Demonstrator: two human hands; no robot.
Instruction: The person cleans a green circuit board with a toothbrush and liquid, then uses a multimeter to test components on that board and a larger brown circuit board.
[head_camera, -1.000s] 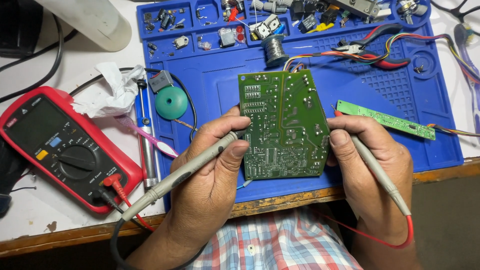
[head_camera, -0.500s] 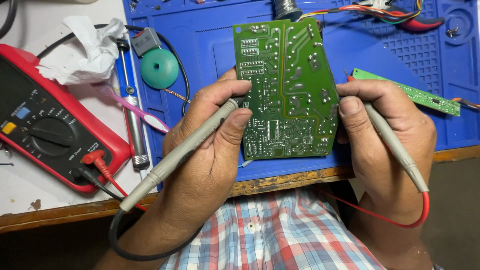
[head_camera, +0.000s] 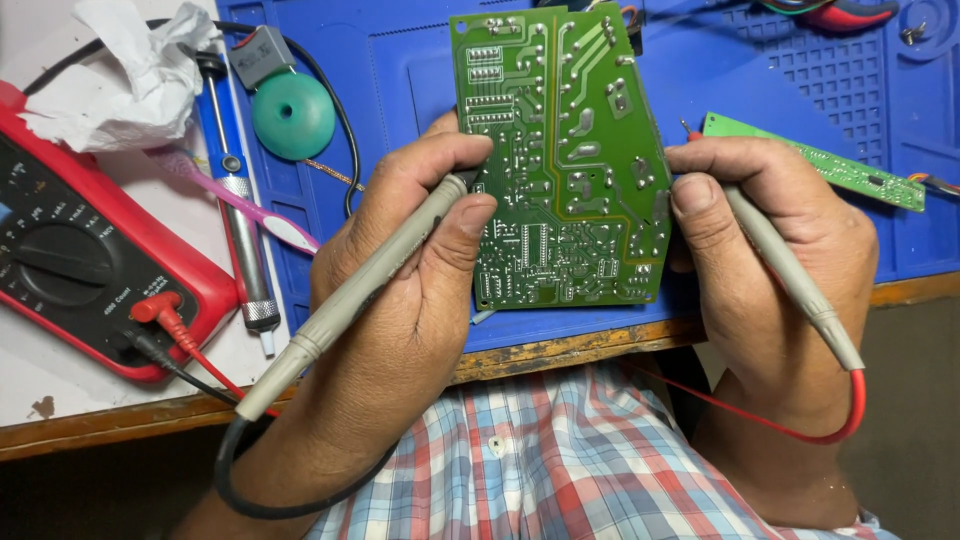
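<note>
Board raised closer, green circuit board (head_camera: 560, 160) solder-side up, left hand (head_camera: 400, 270) and right hand (head_camera: 770, 250) each gripping a grey probe

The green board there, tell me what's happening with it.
A person holds the green board up over the blue mat, solder side facing the camera. The left hand grips one edge along with a grey probe on a black lead; the right hand grips the other edge with a second probe on a red lead. A red multimeter lies to the left with both leads plugged in.
</note>
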